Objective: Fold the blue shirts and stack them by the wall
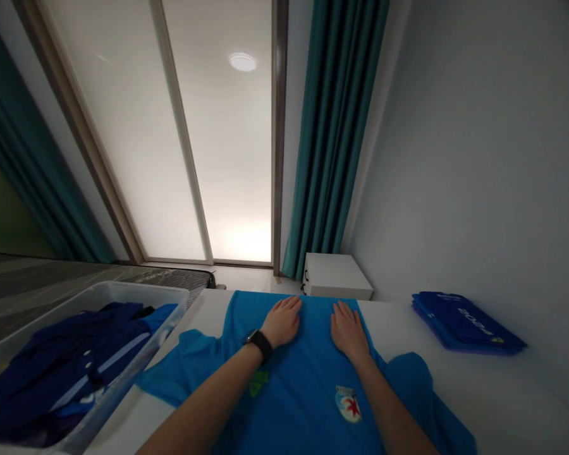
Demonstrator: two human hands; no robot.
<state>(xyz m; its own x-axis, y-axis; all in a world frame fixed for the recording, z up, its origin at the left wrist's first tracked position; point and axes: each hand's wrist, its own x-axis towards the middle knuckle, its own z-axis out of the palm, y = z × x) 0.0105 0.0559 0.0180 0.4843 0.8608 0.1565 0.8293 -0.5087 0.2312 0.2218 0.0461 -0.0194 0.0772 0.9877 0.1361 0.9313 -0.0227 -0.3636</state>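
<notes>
A bright blue short-sleeved shirt (308, 379) lies spread on the white table (389, 316), its sleeves out to both sides. On its chest are a round badge with a red star and a small green logo. My left hand (283, 320), with a dark watch on the wrist, rests flat on the shirt near its far edge, fingers stretched out. To the right of it, my right hand (348, 330) also lies flat on the fabric with fingers extended. Neither hand grips the cloth.
A clear plastic bin (137, 292) on the left holds dark blue clothes (85, 344). Folded dark blue garments (467, 321) are stacked at the table's right, near the wall. Beyond the table stand a white cabinet (336, 272) and a teal curtain (336, 139) beside frosted doors.
</notes>
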